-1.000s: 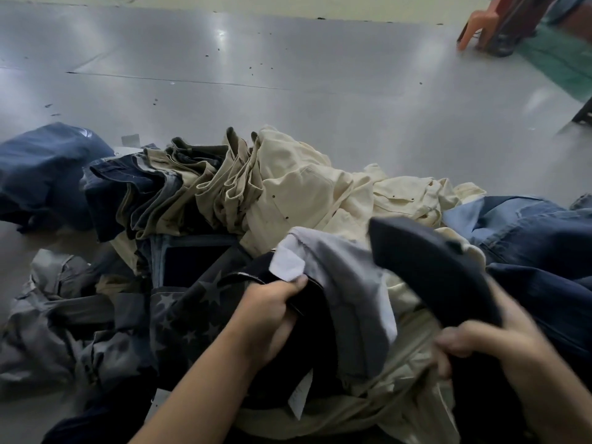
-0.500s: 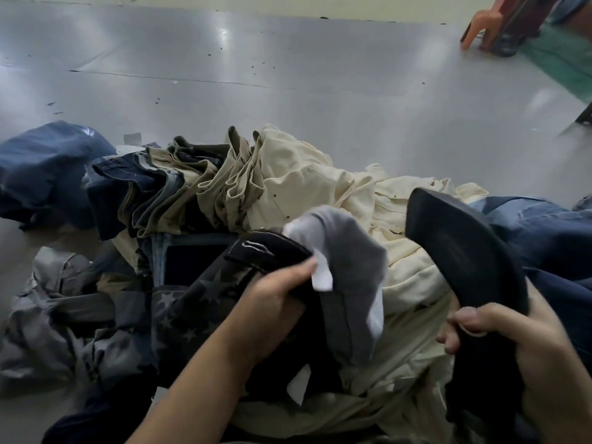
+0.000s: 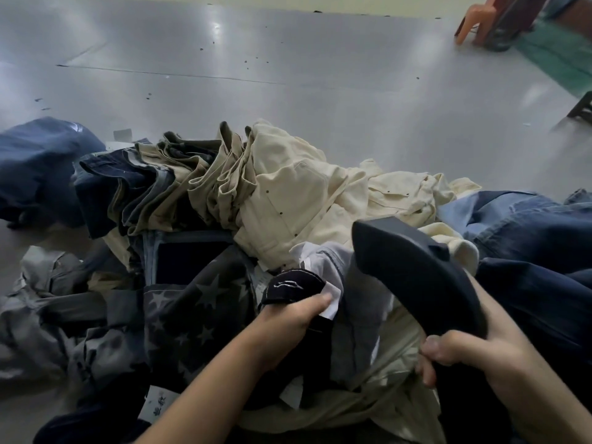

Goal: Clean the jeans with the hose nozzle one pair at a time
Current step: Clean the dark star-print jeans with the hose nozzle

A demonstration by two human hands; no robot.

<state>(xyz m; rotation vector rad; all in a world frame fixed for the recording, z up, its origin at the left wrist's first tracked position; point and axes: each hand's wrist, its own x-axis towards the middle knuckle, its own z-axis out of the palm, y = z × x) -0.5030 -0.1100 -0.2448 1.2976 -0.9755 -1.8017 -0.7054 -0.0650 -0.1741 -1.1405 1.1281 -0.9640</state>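
Both hands grip one pair of dark jeans [image 3: 416, 277] at the near edge of the pile on the floor [image 3: 288, 59]. The left hand [image 3: 288, 325] clutches its waistband; the right hand [image 3: 474, 357] is fisted round a leg arching up between them. No hose nozzle in view.

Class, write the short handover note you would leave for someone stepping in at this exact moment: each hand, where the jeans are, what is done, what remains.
Left hand grips the dark jeans at a stitched edge with a white tag.
Right hand grips the same pair further along, lifting a fold.
This pair lies above the mixed pile: cream trousers, star-print jeans, blue jeans, all on the grey floor.
No hose nozzle in view; nothing shows cleaning done.
Left: free this pair, clean it, then the rest singly.
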